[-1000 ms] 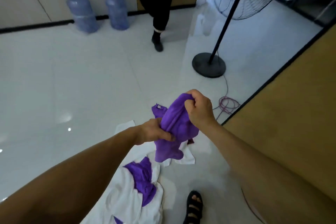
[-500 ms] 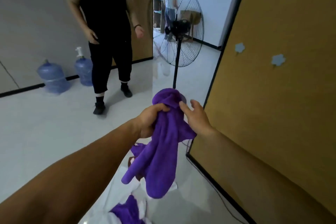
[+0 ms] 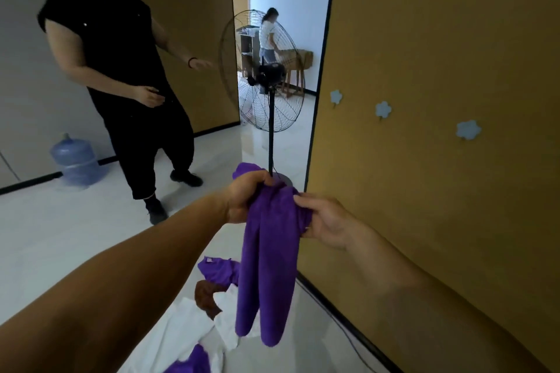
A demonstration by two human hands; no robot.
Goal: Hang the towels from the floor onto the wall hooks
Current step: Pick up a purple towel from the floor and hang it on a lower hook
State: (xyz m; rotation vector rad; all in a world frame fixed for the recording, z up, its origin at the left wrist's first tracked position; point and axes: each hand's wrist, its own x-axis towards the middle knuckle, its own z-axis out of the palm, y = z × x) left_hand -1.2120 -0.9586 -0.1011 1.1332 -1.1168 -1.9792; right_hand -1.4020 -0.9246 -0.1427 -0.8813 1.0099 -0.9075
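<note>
A purple towel (image 3: pixel 266 266) hangs down in front of me, bunched at its top. My left hand (image 3: pixel 245 200) is closed around that top. My right hand (image 3: pixel 325 222) pinches the towel's right edge just below. Three pale blue flower-shaped hooks sit on the yellow wall to the right: the far hook (image 3: pixel 335 97), the middle hook (image 3: pixel 383 109) and the near hook (image 3: pixel 468 129). All three are bare. On the floor below lies a pile of white towels (image 3: pixel 194 330), with a purple towel (image 3: pixel 218 269) and a brown one (image 3: pixel 206 297) among them.
A person in black (image 3: pixel 121 76) stands close at the left, arms out. A tall pedestal fan (image 3: pixel 266 79) stands straight ahead by the wall's corner. A blue water jug (image 3: pixel 75 159) rests by the left wall. Another person is in the far room (image 3: pixel 268 30).
I have lifted the purple towel off the floor pile, and my view has risen from the floor to the wall. My right hand shifted from the towel's top to its edge.
</note>
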